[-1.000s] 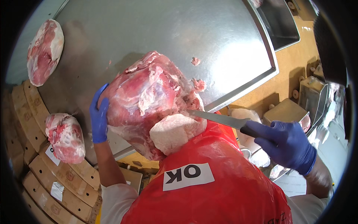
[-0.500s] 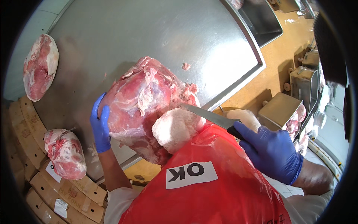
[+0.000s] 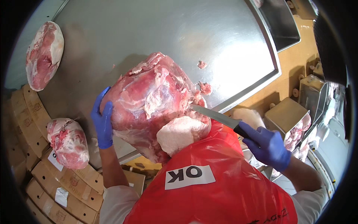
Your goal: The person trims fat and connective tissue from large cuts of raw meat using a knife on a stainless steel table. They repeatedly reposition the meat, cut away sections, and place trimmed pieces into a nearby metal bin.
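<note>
A large raw cut of meat (image 3: 138, 97) with a white fatty end lies at the near edge of the steel table (image 3: 112, 33). My left hand (image 3: 102, 121), in a blue glove, rests spread against the left side of that cut, its fingers apart. In my right hand (image 3: 269, 147), also gloved in blue, is the black handle of a knife (image 3: 220, 117). The blade points left, and its tip touches the right side of the meat. Close by, a small loose scrap of meat (image 3: 205, 88) lies on the steel, with another beyond it.
Two more meat pieces lie at the left, one far (image 3: 44, 56) and one near (image 3: 68, 143). Stacked cardboard boxes (image 3: 67, 173) stand at lower left. Beyond the table's raised right rim (image 3: 257, 87) are a dark metal bin (image 3: 279, 22) and metal tubs (image 3: 287, 115) holding meat.
A scrap at the meat's right side now lies separate on the table. The knife is still at that side, and my right hand is slightly lower. The whole view has shifted a little.
</note>
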A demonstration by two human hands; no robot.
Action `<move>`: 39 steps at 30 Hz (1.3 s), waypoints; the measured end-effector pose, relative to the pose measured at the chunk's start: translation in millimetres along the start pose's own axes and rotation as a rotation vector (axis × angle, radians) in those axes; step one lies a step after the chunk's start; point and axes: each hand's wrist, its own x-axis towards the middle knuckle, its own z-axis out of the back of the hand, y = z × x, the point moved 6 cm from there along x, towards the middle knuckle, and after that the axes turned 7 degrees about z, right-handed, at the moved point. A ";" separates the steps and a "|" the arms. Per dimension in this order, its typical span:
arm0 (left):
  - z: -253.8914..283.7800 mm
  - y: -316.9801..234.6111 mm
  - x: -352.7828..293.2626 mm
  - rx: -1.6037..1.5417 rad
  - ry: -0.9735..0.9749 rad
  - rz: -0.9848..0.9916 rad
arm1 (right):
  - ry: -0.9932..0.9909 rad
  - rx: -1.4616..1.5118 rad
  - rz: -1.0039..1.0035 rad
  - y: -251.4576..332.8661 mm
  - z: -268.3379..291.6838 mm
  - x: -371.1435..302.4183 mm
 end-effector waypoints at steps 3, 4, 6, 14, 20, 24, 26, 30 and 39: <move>2.1 4.7 1.4 0.013 0.008 0.029 | -0.091 0.022 0.054 -33.3 -43.3 -9.3; 3.9 4.2 0.3 0.044 0.010 0.028 | -0.115 0.034 0.083 -44.6 -59.8 -11.5; 7.2 0.8 -0.3 0.038 -0.012 0.048 | -0.165 0.076 0.139 -64.8 -88.7 -13.8; 11.2 6.7 -13.7 0.038 -0.075 0.034 | -0.348 0.333 0.236 -87.2 -161.3 3.7; 17.1 13.3 -9.9 0.052 -0.018 0.042 | -0.187 0.441 0.155 -94.1 -39.0 -16.7; 12.0 11.7 -6.0 0.075 0.000 0.030 | 0.029 0.160 0.145 -57.1 44.4 0.5; 7.3 8.3 -5.1 0.072 -0.002 0.022 | 0.131 -0.009 0.132 -33.7 73.2 17.1; -1.5 2.4 -6.6 0.048 0.025 0.007 | 0.279 -0.164 0.152 8.3 104.7 42.8; -7.2 4.5 -15.5 0.019 -0.041 -0.006 | 0.418 -0.397 0.005 68.0 83.6 54.1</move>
